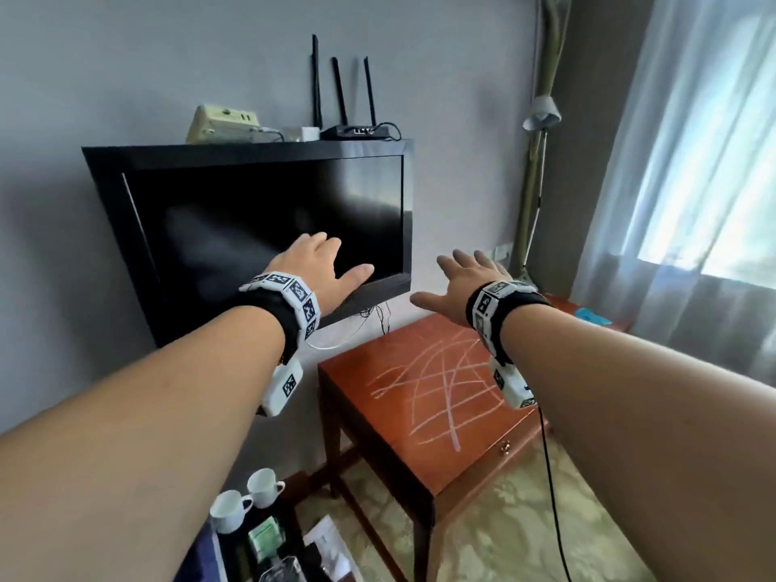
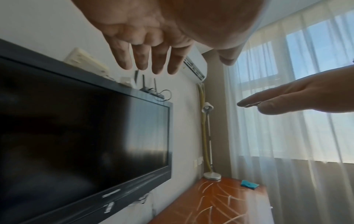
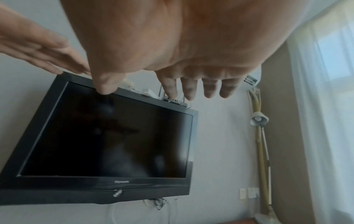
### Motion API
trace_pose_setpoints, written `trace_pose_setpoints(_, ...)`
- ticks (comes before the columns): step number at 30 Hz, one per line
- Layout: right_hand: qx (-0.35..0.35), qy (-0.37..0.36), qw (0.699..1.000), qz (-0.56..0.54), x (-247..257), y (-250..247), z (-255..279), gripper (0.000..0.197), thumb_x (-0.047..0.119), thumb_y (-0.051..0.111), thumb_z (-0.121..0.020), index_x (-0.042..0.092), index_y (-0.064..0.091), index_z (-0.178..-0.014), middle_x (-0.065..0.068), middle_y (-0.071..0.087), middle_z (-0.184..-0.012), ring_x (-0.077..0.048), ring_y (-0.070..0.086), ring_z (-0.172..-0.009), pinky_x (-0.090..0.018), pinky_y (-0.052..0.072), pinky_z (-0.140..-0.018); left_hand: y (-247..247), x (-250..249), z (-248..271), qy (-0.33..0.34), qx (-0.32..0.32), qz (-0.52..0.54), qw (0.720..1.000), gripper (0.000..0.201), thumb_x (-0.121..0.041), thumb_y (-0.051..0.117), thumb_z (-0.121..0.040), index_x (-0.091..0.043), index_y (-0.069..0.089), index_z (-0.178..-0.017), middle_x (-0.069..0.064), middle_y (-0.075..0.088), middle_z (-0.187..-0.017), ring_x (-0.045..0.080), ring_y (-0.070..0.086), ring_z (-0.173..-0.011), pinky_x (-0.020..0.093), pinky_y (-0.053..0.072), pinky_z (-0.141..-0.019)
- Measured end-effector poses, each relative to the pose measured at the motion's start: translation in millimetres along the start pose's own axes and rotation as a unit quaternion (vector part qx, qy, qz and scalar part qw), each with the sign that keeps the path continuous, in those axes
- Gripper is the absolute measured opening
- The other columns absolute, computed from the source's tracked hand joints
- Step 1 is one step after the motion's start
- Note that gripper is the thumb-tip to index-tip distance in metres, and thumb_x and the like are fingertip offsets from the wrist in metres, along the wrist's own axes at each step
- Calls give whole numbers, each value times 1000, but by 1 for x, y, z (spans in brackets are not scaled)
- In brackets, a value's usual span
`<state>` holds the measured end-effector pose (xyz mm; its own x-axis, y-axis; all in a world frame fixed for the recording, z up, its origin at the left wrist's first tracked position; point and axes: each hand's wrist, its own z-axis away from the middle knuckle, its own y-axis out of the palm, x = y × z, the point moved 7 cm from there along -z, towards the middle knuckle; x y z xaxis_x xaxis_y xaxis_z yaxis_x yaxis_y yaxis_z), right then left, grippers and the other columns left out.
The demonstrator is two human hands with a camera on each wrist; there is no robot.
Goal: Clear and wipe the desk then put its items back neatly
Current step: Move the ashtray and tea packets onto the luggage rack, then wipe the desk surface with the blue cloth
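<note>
While both arms reach forward at chest height, the left hand (image 1: 313,264) is held flat with its fingers (image 2: 157,60) straight and slightly apart, gripping nothing, in front of the dark screen of the wall-mounted television (image 1: 260,228). The right hand (image 1: 462,283) is likewise spread, palm down, fingers (image 3: 191,87) apart and empty, just to the right of the television's lower corner. Below and beyond the right fingertips stands the wooden desk (image 1: 420,392), its reddish top streaked with pale arcing smears. Further past those fingertips, at the desk's far right corner, lies a blue cloth (image 2: 249,184), near the round base of a desk lamp (image 2: 207,109). Well below the left wrist, two white cups (image 1: 247,497) sit on a low dark surface beside the desk.
</note>
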<state>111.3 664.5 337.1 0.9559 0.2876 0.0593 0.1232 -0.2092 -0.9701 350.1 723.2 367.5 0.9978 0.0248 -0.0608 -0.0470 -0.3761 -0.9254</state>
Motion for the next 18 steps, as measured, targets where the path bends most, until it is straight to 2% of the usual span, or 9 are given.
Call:
trace_pose_setpoints(2,-7,10,1000,16,-47,-22,14,101,92,34,-80,30,24,-158,1,21,-167,-31,13,-154,-52,16,-124,-4,-57,-2,13,5,0,1000,92,-81,30,-90,-16,36,-154,8,28,-164,25,20,-153,48,27,-122)
trace_pose_setpoints(5,-35,40,998,23,-122,-56,35,104,94,33,-75,29,29,-156,2,28,-163,-31,20,-151,-51,21,-123,-10,-135,-6,24,18,-25,999,97,-85,25,-88,-19,26,-159,9,21,-166,30,12,-155,50,22,-123)
trace_pose_setpoints(9,-45,68,996,34,-205,-93,70,112,98,31,-67,29,29,-155,2,26,-164,-31,20,-151,-51,21,-124,-22,-215,-8,14,28,-1,1000,100,-88,23,-86,-23,15,-162,7,9,-170,30,3,-156,51,13,-125)
trace_pose_setpoints(11,-49,81,995,34,-236,-111,85,112,97,33,-67,30,26,-157,2,22,-166,-30,17,-152,-49,18,-125,-33,-245,-8,20,25,-8,999,102,-89,22,-85,-23,14,-162,7,9,-170,30,3,-156,52,13,-125)
trace_pose_setpoints(14,-57,96,993,28,-264,-140,102,101,90,43,-78,30,26,-158,2,23,-165,-30,16,-153,-47,16,-123,-61,-278,-16,26,20,-14,999,102,-90,21,-84,-24,12,-162,6,9,-170,31,2,-156,53,12,-125)
trace_pose_setpoints(18,-76,97,992,16,-286,-175,106,104,91,44,-78,28,22,-159,4,21,-165,-28,16,-153,-47,17,-125,-105,-310,-28,48,-6,-17,999,99,-86,21,-88,-22,8,-163,8,6,-170,29,-4,-157,51,7,-126)
